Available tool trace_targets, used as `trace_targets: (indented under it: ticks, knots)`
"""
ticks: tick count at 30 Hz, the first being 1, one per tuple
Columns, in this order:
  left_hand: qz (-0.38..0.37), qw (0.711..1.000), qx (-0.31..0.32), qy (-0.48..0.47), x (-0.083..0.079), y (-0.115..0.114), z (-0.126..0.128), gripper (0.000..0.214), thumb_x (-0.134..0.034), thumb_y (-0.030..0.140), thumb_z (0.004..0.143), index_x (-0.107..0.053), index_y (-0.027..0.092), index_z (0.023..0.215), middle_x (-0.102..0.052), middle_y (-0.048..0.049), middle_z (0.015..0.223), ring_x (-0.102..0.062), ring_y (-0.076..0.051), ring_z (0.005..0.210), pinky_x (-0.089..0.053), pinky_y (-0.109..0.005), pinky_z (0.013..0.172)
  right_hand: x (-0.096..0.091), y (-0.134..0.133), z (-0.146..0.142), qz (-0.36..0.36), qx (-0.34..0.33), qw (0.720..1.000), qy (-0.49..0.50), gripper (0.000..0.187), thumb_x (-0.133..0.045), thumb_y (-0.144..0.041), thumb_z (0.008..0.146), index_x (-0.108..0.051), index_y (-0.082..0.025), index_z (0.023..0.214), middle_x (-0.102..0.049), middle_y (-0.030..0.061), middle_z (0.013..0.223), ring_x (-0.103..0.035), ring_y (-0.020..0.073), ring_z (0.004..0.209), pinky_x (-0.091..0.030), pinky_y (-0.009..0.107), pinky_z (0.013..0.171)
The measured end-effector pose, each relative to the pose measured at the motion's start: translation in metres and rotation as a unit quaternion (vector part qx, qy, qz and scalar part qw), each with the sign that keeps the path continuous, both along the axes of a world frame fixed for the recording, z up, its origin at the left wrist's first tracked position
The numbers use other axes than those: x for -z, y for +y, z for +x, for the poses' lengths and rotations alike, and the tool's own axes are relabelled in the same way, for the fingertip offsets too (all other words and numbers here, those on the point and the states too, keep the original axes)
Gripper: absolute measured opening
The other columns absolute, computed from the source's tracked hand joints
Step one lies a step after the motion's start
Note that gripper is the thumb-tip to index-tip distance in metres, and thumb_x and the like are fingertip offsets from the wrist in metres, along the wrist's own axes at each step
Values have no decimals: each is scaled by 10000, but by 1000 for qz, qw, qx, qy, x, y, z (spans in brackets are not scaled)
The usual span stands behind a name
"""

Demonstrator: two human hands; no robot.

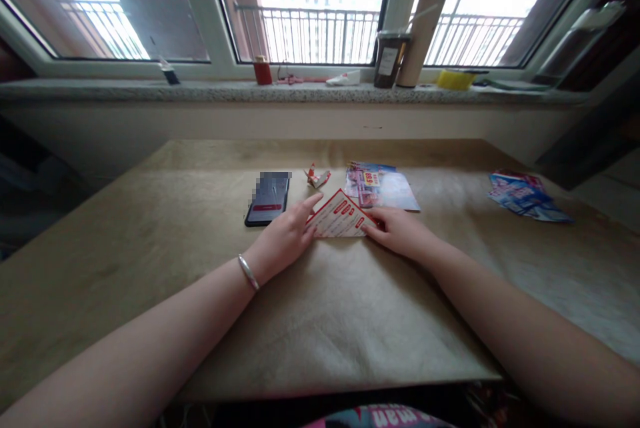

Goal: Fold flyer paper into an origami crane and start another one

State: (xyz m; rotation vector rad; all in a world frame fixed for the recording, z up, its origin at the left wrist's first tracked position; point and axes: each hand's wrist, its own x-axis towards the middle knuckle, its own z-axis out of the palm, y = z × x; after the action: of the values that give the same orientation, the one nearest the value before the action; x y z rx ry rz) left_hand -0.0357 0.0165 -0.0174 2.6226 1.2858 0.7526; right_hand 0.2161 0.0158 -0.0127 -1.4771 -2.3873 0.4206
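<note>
A sheet of paper (341, 217), white with red print and folded into a triangle, has its peak pointing away from me. My left hand (293, 231) grips its left corner between thumb and fingers, the index finger stretched out along the edge. At the right corner, my right hand (397, 228) pinches the paper with the thumb on top. Just beyond the sheet stands a small folded paper figure (317, 177) in white and red. A smartphone (269, 200) lies to the left, near my left hand. Colourful flyers (383, 188) lie behind my right hand.
More blue and red leaflets (527, 196) are fanned out at the table's right. The tan tabletop (320, 321) reaches toward a windowsill (200, 91), which bears a red jar (263, 71), a dark cup (389, 61), a cardboard tube (424, 31) and a yellow roll (455, 79).
</note>
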Motion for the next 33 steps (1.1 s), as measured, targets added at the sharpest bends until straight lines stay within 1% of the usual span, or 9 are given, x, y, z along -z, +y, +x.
trace_targets:
  ticks: [4,7,10,15,20,23,28,31,33]
  knots:
    - [23,998,25,51,1,3,-1,386,-437,120,849,-500,161,1228,-490,-118,1219,-550,-196,1039,-472,-338,912,5,2,-1,21,36,999,-22,378,-558,-355,810,-618,-217,1156,-670,72,972,-601,196,804,-442,280,678]
    - [23,995,47,89,0,3,-1,289,-388,119,877,-618,155,1049,-542,-110,1154,-565,-190,975,-489,-336,851,7,3,1,30,48,998,-30,405,-583,-375,795,-619,-221,1168,-636,85,1035,-599,201,830,-455,298,724]
    - [22,993,56,106,-2,2,-2,269,-392,132,898,-643,163,991,-597,-95,1065,-564,-189,954,-481,-338,842,7,3,3,25,45,998,-21,385,-575,-359,802,-625,-232,1162,-620,74,996,-595,185,797,-461,299,728]
    - [33,990,39,134,-3,-3,-2,264,-402,106,905,-629,174,1023,-606,-84,1072,-535,-194,988,-470,-335,870,5,3,5,17,27,999,-6,333,-537,-272,813,-649,-237,1125,-610,58,898,-576,167,739,-463,295,717]
    - [19,986,30,162,-9,-8,-1,287,-398,75,897,-611,173,1063,-612,-85,1073,-520,-200,999,-471,-338,872,5,4,6,11,25,1000,5,347,-537,-181,776,-662,-232,1095,-605,54,896,-563,152,712,-461,278,691]
    - [17,984,27,174,-12,-9,-2,292,-400,65,891,-605,168,1073,-611,-87,1079,-517,-204,1009,-470,-340,877,6,5,6,12,15,1000,-2,349,-537,-195,782,-655,-234,1108,-601,52,891,-565,152,714,-462,277,693]
    - [30,979,32,200,-10,-12,-1,303,-408,76,879,-576,150,1119,-600,-100,1113,-527,-212,998,-468,-346,884,6,2,6,27,20,999,-10,372,-523,-310,827,-622,-214,1173,-597,86,1001,-576,174,773,-465,297,721]
    - [36,983,15,180,-10,-16,2,435,-408,82,857,-449,135,1287,-566,-116,1198,-534,-215,1036,-446,-362,926,8,2,5,22,18,1000,7,408,-564,-322,801,-611,-181,1181,-599,87,978,-569,181,788,-463,310,748]
    - [8,986,-10,166,-15,-18,5,561,-440,106,831,-323,127,1380,-550,-121,1233,-540,-221,1070,-425,-365,958,10,3,5,16,26,999,35,429,-603,-291,767,-605,-161,1175,-599,84,966,-559,173,776,-462,305,737]
